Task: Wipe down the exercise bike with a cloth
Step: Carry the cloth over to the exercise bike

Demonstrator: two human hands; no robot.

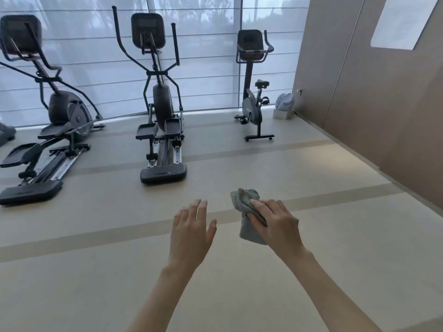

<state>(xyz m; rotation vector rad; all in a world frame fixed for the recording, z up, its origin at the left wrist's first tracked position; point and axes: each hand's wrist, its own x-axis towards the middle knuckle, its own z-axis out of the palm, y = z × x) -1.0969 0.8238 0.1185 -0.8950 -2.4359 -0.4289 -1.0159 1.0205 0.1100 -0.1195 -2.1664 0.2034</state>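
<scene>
The black exercise bike [251, 106] stands upright at the far right of the window row, several steps away from me, with its console on top and its saddle facing right. My right hand [275, 221] is held out in front of me, shut on a crumpled grey cloth [247, 212] that hangs below my fingers. To its left my left hand [191, 228] is stretched forward, palm down, fingers apart and holding nothing. Neither hand touches the bike.
Two black elliptical trainers [163, 111] [55, 121] stand left of the bike along the blind-covered window. A pale bag on a small white box [284, 106] sits in the corner by the brown wall [371, 92]. Beige floor [311, 168] stretches between me and the machines.
</scene>
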